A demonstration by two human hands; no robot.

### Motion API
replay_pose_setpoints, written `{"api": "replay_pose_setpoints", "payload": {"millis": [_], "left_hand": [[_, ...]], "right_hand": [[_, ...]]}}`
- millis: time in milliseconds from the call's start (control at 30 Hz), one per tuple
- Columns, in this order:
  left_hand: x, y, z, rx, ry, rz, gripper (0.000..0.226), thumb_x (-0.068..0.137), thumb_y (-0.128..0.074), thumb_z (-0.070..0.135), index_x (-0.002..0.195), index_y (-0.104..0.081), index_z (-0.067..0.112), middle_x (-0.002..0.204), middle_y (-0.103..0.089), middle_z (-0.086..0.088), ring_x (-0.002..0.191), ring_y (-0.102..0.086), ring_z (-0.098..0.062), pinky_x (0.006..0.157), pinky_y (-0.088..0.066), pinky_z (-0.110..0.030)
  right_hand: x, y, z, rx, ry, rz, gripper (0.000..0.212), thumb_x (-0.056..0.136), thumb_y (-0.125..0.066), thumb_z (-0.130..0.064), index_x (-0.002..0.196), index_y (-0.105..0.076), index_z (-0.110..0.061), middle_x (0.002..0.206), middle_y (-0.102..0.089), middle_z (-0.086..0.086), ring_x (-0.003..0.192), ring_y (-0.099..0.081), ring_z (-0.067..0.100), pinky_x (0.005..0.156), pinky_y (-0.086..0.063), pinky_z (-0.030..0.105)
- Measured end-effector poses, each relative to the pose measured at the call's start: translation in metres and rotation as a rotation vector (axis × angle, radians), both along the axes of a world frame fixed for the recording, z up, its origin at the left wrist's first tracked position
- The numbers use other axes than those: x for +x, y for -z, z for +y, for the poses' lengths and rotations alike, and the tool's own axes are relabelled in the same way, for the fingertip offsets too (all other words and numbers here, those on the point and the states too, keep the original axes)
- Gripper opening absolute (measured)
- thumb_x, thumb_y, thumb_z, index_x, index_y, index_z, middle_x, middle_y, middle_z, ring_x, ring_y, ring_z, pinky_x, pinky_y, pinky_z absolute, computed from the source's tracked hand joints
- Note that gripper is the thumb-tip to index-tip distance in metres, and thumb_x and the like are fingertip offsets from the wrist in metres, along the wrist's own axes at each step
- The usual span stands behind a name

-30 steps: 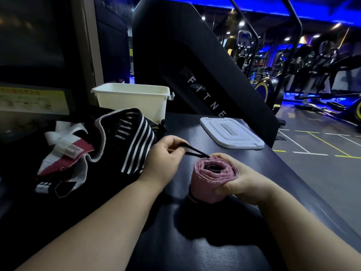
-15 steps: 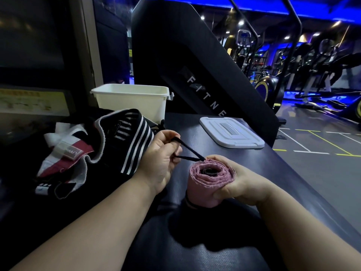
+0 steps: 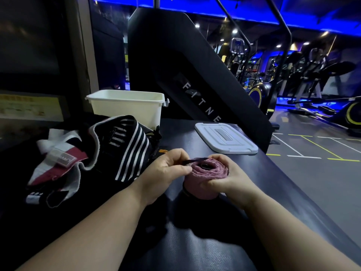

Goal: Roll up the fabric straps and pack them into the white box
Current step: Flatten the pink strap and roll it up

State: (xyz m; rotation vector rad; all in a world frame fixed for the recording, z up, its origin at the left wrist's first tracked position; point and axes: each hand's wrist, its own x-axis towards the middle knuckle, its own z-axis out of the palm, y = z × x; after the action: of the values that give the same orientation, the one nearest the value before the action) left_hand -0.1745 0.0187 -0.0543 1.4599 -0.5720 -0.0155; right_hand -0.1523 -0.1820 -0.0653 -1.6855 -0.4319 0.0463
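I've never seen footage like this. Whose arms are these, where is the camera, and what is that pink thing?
There is no machine here. These are a person's two bare arms, filmed by one wide-angle camera worn on the head, looking forward and down. The place looks like a gym.

The right hand grips a pink roll, a wound-up fabric strap that seems to stand on end on the dark table. The left hand pinches a thin black loop at the roll's top.

On the left lies a pile of unrolled straps, mostly black with white stripes. Behind the pile stands the open white box. Its lid lies flat on the table further right. The inside of the box is hidden.
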Motion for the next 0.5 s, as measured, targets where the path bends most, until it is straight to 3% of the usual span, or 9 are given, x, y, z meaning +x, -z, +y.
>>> {"api": "replay_pose_setpoints", "payload": {"millis": [133, 233, 367, 500], "left_hand": [[0.006, 0.002, 0.004, 0.227, -0.134, -0.092, 0.012, 0.073, -0.067, 0.021, 0.067, -0.057, 0.021, 0.066, -0.05, 0.008, 0.067, -0.045, -0.008, 0.065, -0.039, -0.019], [0.017, 0.01, 0.007, 0.379, -0.211, -0.089, 0.016, 0.076, -0.075, 0.025, 0.076, -0.061, 0.017, 0.066, -0.053, 0.014, 0.067, -0.048, -0.008, 0.067, -0.041, -0.024], [0.025, 0.017, 0.005, 0.498, -0.253, -0.1, 0.009, 0.083, -0.074, 0.027, 0.083, -0.065, 0.025, 0.07, -0.059, 0.015, 0.069, -0.052, -0.004, 0.07, -0.043, -0.022], [0.024, 0.017, 0.002, 0.517, -0.302, -0.074, 0.006, 0.087, -0.069, 0.028, 0.089, -0.065, 0.025, 0.075, -0.059, 0.006, 0.071, -0.052, -0.008, 0.071, -0.044, -0.019]], "right_hand": [[0.005, 0.006, 0.002, 0.003, 0.12, -0.041, 0.067, 0.038, -0.082, -0.023, 0.101, -0.06, -0.015, 0.084, -0.071, -0.003, 0.078, -0.064, 0.011, 0.071, -0.053, 0.028], [0.007, 0.008, 0.003, 0.014, 0.194, -0.047, 0.075, 0.034, -0.085, -0.031, 0.103, -0.06, -0.017, 0.09, -0.072, 0.001, 0.081, -0.065, 0.012, 0.075, -0.053, 0.031], [0.006, 0.008, 0.005, -0.001, 0.218, -0.048, 0.079, 0.033, -0.09, -0.035, 0.105, -0.057, -0.026, 0.093, -0.071, -0.002, 0.081, -0.066, 0.008, 0.075, -0.053, 0.027], [0.005, 0.003, -0.005, 0.076, 0.034, 0.059, 0.084, 0.047, -0.083, -0.004, 0.124, -0.054, -0.022, 0.108, -0.069, 0.003, 0.091, -0.069, 0.008, 0.074, -0.052, 0.019]]}}
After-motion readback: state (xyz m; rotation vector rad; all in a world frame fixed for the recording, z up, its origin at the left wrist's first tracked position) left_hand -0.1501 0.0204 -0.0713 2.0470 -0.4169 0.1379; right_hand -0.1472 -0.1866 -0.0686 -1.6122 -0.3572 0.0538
